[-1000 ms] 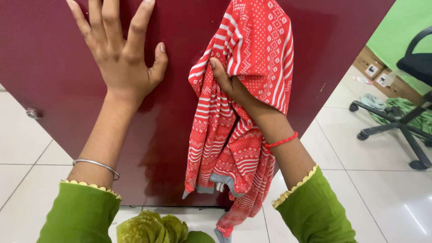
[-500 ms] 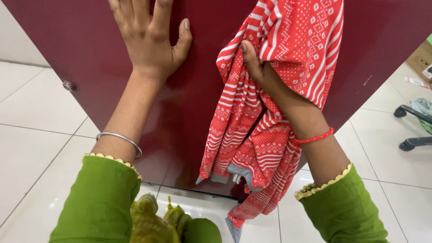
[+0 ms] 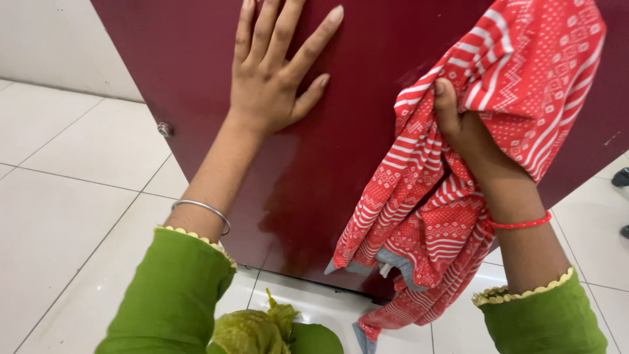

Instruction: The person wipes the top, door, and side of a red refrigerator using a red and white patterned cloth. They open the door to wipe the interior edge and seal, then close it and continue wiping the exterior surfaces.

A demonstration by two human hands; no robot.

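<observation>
The left hand (image 3: 272,82) lies flat against a glossy dark maroon panel (image 3: 367,151), its fingers (image 3: 314,39) spread wide and holding nothing, the thumb angled out to the side. A thin silver bangle (image 3: 203,211) circles the left wrist above a green sleeve with a yellow scalloped edge (image 3: 177,288). The right hand (image 3: 468,128) presses a red cotton cloth printed with white stripes and small diamond patterns (image 3: 432,223) against the same panel, further to the right; its fingers are closed around a bunched fold of the cloth, with the thumb showing on the near side. The cloth drapes over the back of that hand and hangs down the panel, its grey-edged lower end reaching close to the white tiled floor (image 3: 72,196). A red thread band (image 3: 521,224) sits on the right wrist. A small round metal stud (image 3: 164,129) shows at the panel's left edge. A bundle of green fabric (image 3: 262,331) sits at the bottom of the view.
</observation>
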